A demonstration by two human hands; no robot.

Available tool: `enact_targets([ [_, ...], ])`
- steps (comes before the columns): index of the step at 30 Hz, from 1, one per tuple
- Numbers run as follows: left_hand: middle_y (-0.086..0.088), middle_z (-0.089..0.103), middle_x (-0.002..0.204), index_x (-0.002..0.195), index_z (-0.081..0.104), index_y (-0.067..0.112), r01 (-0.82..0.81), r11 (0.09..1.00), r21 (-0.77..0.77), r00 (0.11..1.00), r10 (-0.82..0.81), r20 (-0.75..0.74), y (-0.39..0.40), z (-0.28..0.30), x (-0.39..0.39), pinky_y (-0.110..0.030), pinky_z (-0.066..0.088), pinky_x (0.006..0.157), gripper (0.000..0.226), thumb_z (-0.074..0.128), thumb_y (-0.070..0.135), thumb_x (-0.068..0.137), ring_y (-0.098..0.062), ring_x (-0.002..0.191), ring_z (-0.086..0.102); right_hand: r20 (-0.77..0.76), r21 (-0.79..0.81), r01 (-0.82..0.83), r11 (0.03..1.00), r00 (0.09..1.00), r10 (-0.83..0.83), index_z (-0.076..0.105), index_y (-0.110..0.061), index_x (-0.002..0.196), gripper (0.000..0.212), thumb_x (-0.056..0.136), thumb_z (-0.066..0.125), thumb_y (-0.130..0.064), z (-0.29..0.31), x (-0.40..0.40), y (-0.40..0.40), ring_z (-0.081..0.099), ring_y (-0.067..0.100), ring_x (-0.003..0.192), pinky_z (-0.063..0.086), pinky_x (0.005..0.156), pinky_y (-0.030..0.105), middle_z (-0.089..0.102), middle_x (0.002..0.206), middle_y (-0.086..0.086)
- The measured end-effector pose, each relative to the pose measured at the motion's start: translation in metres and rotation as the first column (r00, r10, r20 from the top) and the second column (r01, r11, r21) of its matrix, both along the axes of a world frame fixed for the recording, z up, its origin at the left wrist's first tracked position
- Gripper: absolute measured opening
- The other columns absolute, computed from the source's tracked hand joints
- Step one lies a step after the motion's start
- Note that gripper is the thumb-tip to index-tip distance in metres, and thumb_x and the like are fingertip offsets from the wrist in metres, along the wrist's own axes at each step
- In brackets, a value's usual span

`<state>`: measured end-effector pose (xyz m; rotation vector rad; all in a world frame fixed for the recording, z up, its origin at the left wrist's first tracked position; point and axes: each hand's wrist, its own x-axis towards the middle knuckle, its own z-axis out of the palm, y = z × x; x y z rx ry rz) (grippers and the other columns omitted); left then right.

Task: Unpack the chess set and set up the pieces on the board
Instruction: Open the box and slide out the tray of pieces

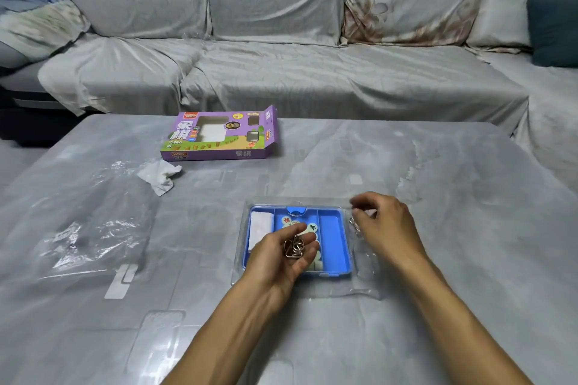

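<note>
A blue plastic tray [333, 237] lies on the table in front of me, on a clear plastic cover [362, 278]. Its middle slot holds round white chess pieces [312, 227] with red and green characters; a folded white sheet [261, 228] fills the left slot. My left hand [281, 255] hovers palm up over the tray and cradles a tangle of metal wire rings [294, 247] in its curled fingers. My right hand [383, 223] is at the tray's right rim, fingers curled, pinching another metal wire piece [354, 223].
The purple chess box [219, 137] lies open-ended at the far middle of the table. A crumpled white tissue [161, 176] sits near it. Clear plastic wrap [93, 228] is spread at the left. A grey covered sofa [281, 66] runs behind the table.
</note>
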<state>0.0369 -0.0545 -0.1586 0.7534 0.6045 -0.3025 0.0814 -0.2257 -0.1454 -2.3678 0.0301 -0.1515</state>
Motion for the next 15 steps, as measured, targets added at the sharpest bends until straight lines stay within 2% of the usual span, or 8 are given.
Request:
enact_targets([
  [2, -0.014, 0.069, 0.073, 0.099, 0.067, -0.004, 0.005, 1.0, 0.006, 1.0, -0.005, 0.006, 0.0, 0.001, -0.001, -0.026, 0.059, 0.059, 0.015, 0.057, 0.003, 0.09, -0.024, 0.068, 0.066, -0.087, -0.259, -0.031, 0.965, 0.996, 0.009, 0.066, -0.02, 0.112, 0.022, 0.095, 0.052, -0.025, -0.014, 0.002, -0.008, 0.063, 0.021, 0.098, 0.052, 0.081, 0.034, 0.069, 0.107, 0.0],
  [4, -0.014, 0.069, 0.071, 0.099, 0.067, -0.003, 0.006, 1.0, 0.021, 1.0, -0.006, 0.006, -0.001, 0.0, -0.002, -0.026, 0.059, 0.059, 0.015, 0.056, 0.003, 0.09, -0.025, 0.07, 0.065, -0.192, -0.372, -0.103, 0.922, 0.981, 0.032, 0.06, -0.019, 0.1, 0.018, 0.095, 0.044, -0.026, -0.03, -0.001, -0.003, 0.058, 0.025, 0.099, 0.052, 0.074, 0.036, 0.067, 0.099, 0.003],
  [6, -0.014, 0.068, 0.074, 0.1, 0.066, -0.003, 0.017, 1.0, 0.024, 1.0, -0.018, 0.004, -0.002, -0.001, -0.002, -0.027, 0.059, 0.059, 0.016, 0.055, 0.005, 0.091, -0.026, 0.071, 0.066, -0.219, -0.398, -0.112, 0.911, 0.975, 0.024, 0.058, -0.018, 0.098, 0.019, 0.095, 0.041, -0.025, -0.04, -0.001, 0.003, 0.054, 0.023, 0.098, 0.052, 0.073, 0.037, 0.066, 0.097, 0.003],
  [8, -0.014, 0.066, 0.078, 0.097, 0.064, 0.0, 0.042, 0.999, 0.017, 0.999, -0.042, 0.01, -0.002, -0.001, -0.003, -0.028, 0.058, 0.062, 0.016, 0.053, 0.011, 0.092, -0.027, 0.071, 0.067, -0.2, -0.324, -0.052, 0.945, 0.98, -0.015, 0.062, -0.016, 0.1, 0.02, 0.093, 0.044, -0.021, -0.04, 0.003, 0.004, 0.058, 0.023, 0.094, 0.054, 0.076, 0.039, 0.068, 0.099, 0.003],
  [12, -0.016, 0.069, 0.082, 0.095, 0.063, 0.001, 0.036, 0.999, -0.01, 0.999, -0.036, 0.025, 0.0, -0.003, -0.002, -0.029, 0.058, 0.064, 0.022, 0.05, 0.019, 0.095, -0.03, 0.076, 0.069, -0.224, -0.066, 0.081, 0.995, 0.97, -0.094, 0.069, -0.019, 0.104, 0.025, 0.084, 0.056, -0.013, -0.036, 0.007, 0.004, 0.064, 0.018, 0.094, 0.053, 0.082, 0.032, 0.07, 0.103, -0.003],
  [15, -0.017, 0.069, 0.083, 0.094, 0.063, 0.001, 0.039, 0.999, -0.015, 0.999, -0.038, 0.029, 0.0, -0.003, -0.002, -0.03, 0.058, 0.065, 0.023, 0.05, 0.02, 0.096, -0.031, 0.078, 0.069, -0.228, 0.072, 0.191, 0.979, 0.959, -0.17, 0.072, -0.021, 0.092, 0.018, 0.08, 0.064, -0.011, -0.035, 0.007, 0.004, 0.066, 0.016, 0.09, 0.053, 0.081, 0.028, 0.07, 0.092, -0.007],
])
